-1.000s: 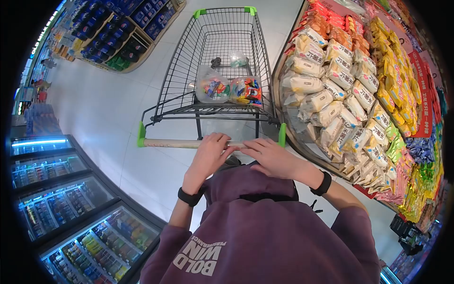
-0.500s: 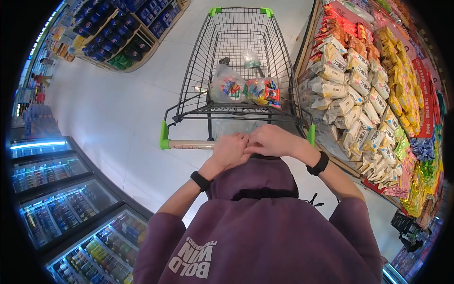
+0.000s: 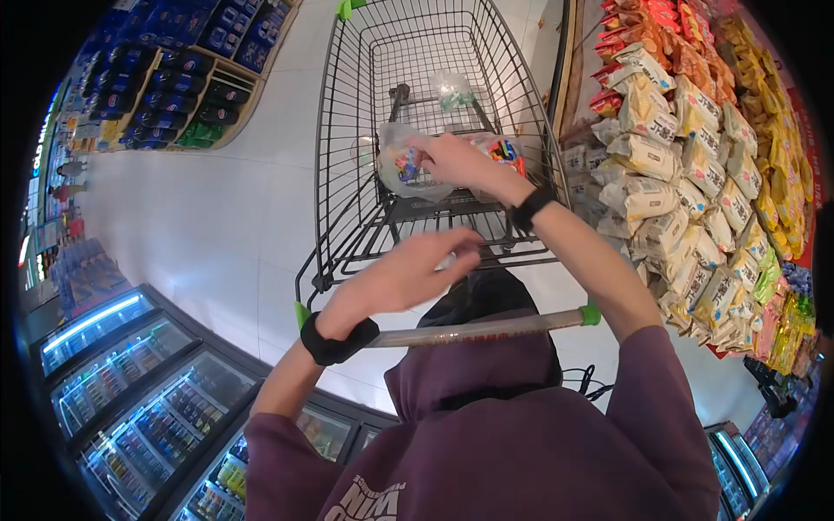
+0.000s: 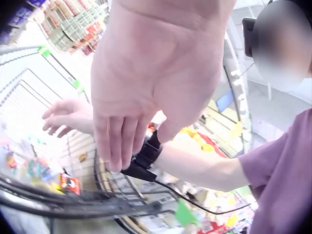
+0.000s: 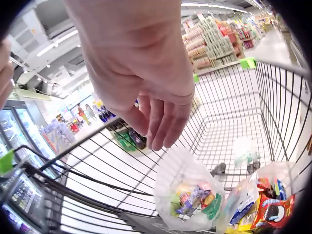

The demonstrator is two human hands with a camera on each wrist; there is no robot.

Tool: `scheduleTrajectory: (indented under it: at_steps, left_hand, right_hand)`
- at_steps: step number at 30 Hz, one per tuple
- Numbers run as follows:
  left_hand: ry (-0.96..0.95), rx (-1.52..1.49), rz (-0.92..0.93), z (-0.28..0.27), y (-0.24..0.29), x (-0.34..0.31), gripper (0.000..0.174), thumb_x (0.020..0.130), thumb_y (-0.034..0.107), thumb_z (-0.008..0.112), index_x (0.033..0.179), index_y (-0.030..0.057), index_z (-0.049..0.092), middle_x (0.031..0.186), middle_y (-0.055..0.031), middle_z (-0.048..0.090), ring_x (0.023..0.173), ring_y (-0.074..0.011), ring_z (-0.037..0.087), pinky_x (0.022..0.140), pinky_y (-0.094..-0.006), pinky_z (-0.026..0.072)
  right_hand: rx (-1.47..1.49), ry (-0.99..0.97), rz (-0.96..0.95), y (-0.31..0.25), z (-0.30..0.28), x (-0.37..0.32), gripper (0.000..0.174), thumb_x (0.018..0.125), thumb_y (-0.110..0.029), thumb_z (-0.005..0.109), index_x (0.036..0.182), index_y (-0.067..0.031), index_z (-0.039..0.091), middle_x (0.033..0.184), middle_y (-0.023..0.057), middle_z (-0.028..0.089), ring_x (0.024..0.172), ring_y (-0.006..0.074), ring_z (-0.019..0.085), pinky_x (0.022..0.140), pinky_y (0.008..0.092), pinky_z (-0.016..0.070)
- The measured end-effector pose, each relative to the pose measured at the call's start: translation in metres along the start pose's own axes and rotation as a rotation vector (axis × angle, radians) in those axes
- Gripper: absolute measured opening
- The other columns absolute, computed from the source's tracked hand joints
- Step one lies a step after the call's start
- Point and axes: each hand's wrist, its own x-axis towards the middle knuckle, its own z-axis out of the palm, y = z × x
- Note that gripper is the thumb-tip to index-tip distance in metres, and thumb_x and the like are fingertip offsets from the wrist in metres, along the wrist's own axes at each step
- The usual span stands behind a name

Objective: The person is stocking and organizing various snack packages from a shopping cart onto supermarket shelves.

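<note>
My right hand (image 3: 460, 162) reaches into the cart basket above a clear plastic bag (image 3: 401, 165) of small colourful packets. In the right wrist view, its fingers (image 5: 168, 124) hang loosely bent over that bag, with nothing between them. Beside it stands a second clear bag (image 5: 263, 209) with larger snack packs, among them a red packet (image 5: 275, 210). My left hand (image 3: 408, 269) hovers between the cart handle (image 3: 486, 331) and the basket. Its fingers (image 4: 117, 141) extend loosely together in the left wrist view.
The wire shopping cart (image 3: 326, 174) surrounds the bags, with a small clear bag (image 3: 453, 89) farther in. Heaped snack packs (image 3: 647, 148) fill a display at the right. Bottle shelves (image 3: 165, 95) stand at the front left, glass-topped freezers (image 3: 156, 417) at the lower left.
Both hands were together at the cart handle and have separated. The right hand has moved forward over the bag; the left has lifted off forward. The cart now sits closer to my body.
</note>
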Motion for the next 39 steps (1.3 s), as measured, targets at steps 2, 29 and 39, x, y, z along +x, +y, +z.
scheduleTrajectory:
  at_steps: [2, 29, 39]
  left_hand:
    - [0.206, 0.334, -0.114, -0.031, -0.039, 0.031, 0.034, 0.099, 0.022, 0.055, 0.121, -0.0032, 0.055, 0.104, -0.0214, 0.066, 0.099, -0.0363, 0.063, 0.086, -0.0449, 0.0494]
    - [0.394, 0.427, -0.345, -0.045, -0.101, 0.037, 0.038, 0.095, 0.022, 0.063, 0.121, -0.0054, 0.059, 0.108, -0.0242, 0.066, 0.102, -0.0401, 0.062, 0.090, -0.0444, 0.0488]
    - [0.762, 0.230, -0.199, -0.017, -0.048, -0.026, 0.040, 0.097, 0.023, 0.060, 0.128, -0.0030, 0.056, 0.120, -0.0248, 0.063, 0.114, -0.0376, 0.060, 0.096, -0.0424, 0.0480]
  right_hand:
    - [-0.109, -0.130, 0.124, 0.041, 0.020, 0.039, 0.023, 0.087, -0.013, 0.061, 0.106, -0.0024, 0.067, 0.094, 0.0209, 0.069, 0.086, 0.0373, 0.068, 0.078, 0.0451, 0.0544]
    - [-0.753, -0.525, 0.122, 0.160, 0.140, 0.089, 0.021, 0.083, -0.021, 0.062, 0.094, -0.0112, 0.078, 0.099, 0.0087, 0.075, 0.096, 0.0242, 0.071, 0.084, 0.0379, 0.0556]
    - [-0.318, -0.156, 0.117, 0.076, 0.065, 0.057, 0.034, 0.068, -0.029, 0.076, 0.086, -0.0005, 0.072, 0.095, 0.0160, 0.072, 0.089, 0.0294, 0.070, 0.078, 0.0393, 0.0569]
